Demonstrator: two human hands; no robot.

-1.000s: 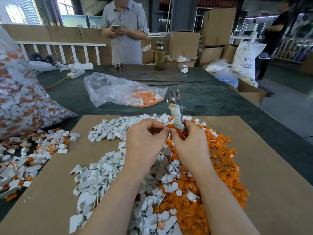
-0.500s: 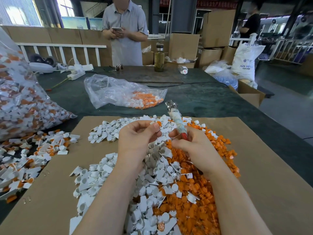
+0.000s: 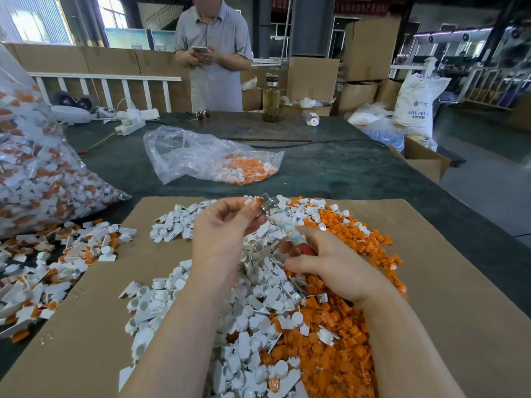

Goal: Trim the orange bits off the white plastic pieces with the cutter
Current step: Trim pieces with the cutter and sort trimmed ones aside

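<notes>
Left hand (image 3: 227, 234) raised above the heap, fingers curled, thumb and forefinger pinching a small white plastic piece (image 3: 249, 201) at the metal head of the cutter (image 3: 283, 222); the piece is mostly hidden by the fingertips, and whether orange remains on it cannot be told. Right hand (image 3: 330, 267) wrapped around the cutter's lower handle, red grip just visible between its fingers, upper handle bound in pale tape. Cutter tilts up and to the left; jaw position too small to make out.

Beneath both hands, on a brown cardboard sheet (image 3: 448, 297): white trimmed pieces (image 3: 253, 300) heaped centre and left, orange offcuts (image 3: 339, 340) heaped to the right, the two piles mixing where they meet. Forearms cover part of both heaps.

Left edge: large clear bag of untrimmed parts (image 3: 37, 168), cut off by the frame, with loose white-and-orange pieces (image 3: 48, 262) spilled beside it. Farther back, a smaller clear bag (image 3: 207, 156) holding orange bits
</notes>
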